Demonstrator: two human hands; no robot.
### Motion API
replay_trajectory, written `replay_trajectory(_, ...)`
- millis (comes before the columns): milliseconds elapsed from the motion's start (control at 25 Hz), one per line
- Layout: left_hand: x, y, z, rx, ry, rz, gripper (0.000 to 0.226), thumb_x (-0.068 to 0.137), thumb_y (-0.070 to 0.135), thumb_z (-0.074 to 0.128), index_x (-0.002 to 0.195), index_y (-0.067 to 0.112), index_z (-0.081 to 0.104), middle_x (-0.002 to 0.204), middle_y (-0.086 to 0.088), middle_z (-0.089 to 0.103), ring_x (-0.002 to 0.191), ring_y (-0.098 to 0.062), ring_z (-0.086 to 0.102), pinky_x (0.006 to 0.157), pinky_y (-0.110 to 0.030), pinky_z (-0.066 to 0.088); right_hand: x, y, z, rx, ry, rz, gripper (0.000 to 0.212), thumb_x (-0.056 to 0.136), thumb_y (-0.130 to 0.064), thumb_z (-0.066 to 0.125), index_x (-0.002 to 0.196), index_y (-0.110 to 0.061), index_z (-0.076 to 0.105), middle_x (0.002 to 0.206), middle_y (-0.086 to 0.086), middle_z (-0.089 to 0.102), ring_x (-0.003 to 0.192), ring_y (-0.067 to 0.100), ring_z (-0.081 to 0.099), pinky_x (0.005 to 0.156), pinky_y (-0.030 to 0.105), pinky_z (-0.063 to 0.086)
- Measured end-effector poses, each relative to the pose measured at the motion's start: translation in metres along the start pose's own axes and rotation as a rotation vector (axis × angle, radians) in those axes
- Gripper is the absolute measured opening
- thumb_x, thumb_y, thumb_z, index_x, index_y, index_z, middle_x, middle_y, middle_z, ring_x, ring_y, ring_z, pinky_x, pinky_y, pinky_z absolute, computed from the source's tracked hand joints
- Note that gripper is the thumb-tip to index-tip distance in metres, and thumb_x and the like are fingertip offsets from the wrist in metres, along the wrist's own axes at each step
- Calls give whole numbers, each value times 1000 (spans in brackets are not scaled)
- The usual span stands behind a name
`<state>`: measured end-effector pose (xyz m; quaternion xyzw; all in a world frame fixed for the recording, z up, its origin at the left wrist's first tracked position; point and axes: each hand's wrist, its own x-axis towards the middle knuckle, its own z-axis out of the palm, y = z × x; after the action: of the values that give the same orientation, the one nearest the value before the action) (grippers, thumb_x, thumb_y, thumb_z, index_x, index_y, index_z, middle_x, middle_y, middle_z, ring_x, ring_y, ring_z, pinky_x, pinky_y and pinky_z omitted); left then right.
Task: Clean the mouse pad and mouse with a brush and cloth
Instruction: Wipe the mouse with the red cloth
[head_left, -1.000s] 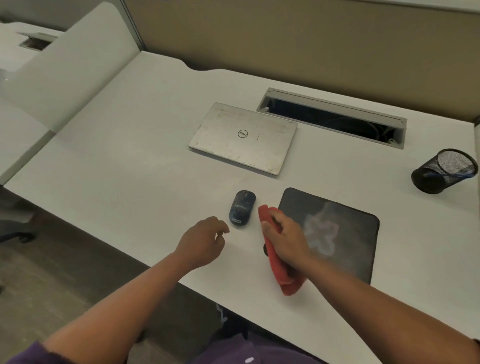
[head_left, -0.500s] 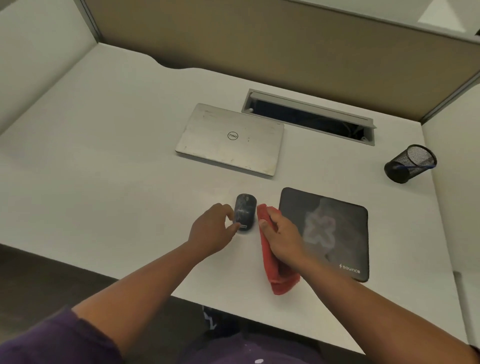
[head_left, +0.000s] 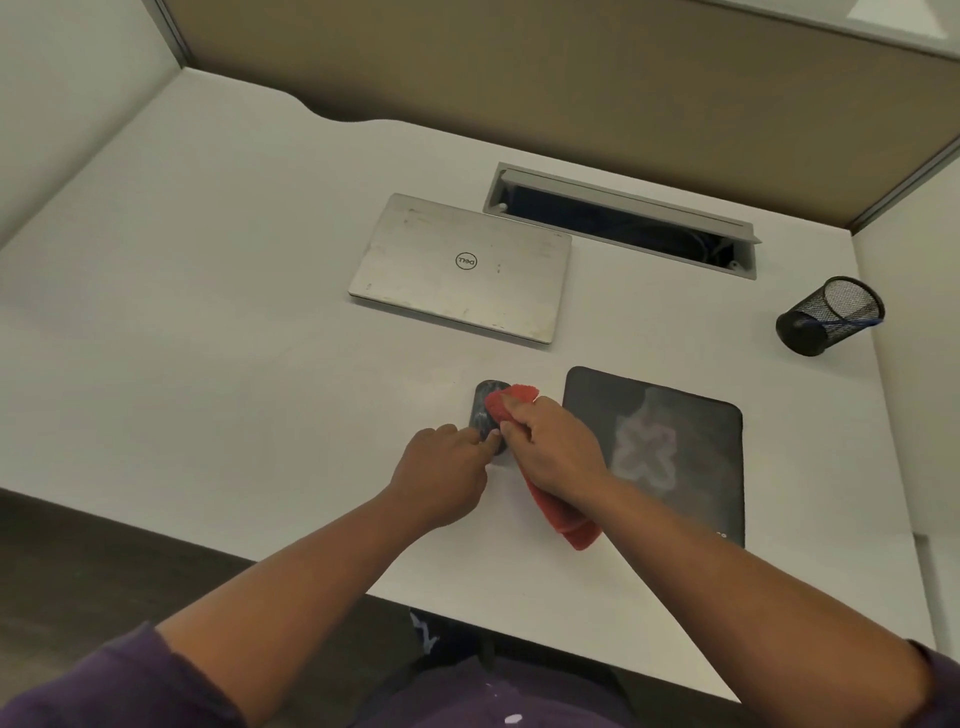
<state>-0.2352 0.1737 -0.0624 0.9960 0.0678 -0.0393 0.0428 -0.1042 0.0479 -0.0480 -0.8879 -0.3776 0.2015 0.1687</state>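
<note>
Lying on the white table just left of the mouse pad, the dark mouse has its far right part covered by a red cloth. The right hand has its grip curled tight round that cloth, pressing the bunched front end onto the mouse while the loose tail trails back under the wrist toward the table's near edge. The left hand steadies the mouse from the near left side, its grip pinched on the mouse's near end with thumb and fingertips. The black mouse pad lies flat, apart from the mouse, with a pale cross-shaped mark at its centre; the right forearm crosses its near left corner. Beyond the mouse sits a closed silver Dell laptop, and behind that an open cable tray set into the table. A black mesh pen cup lies tipped on its side at the far right, with a blue pen inside.
</note>
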Motion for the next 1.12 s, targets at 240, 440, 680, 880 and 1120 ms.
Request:
replay_trajectory(240,2,-5,-3,-92,-57,-60,53,90,25,44,140,41,49,96,2,66,78,-26,56,58,-31,25,9,-8,4,-77,-26,44,44,96,-42,36,138,-42,50,124,3,59,103,27,60,78,36,45)
replay_trajectory(440,2,-8,-5,-138,-120,-90,56,91,29,44,143,48,42,96,2,64,86,-25,57,60,-32,26,14,-12,0,-61,-28,54,40,95,-37,39,130,-41,59,111,1,64,93,24,61,72,32,43)
replay_trajectory(680,1,-10,-5,-179,-157,-101,58,92,30,44,145,52,38,93,3,63,90,-25,57,61,-32,26,3,-15,3,-51,-52,60,43,92,-38,37,126,-40,62,106,-3,66,90,21,60,73,33,48)
replay_trajectory(880,4,-14,-6,-198,-206,-107,59,93,30,43,146,55,34,85,4,56,92,-24,57,63,-32,31,11,-15,3,12,-32,132,37,92,-37,39,118,-36,65,106,-3,68,85,20,58,71,32,46)
replay_trajectory(1120,4,-18,-8,-217,-233,-107,65,93,25,41,149,56,30,87,5,58,90,-22,54,63,-33,32,20,-16,-1,1,-42,121,39,95,-38,38,124,-37,64,109,0,67,92,22,60,75,33,48)
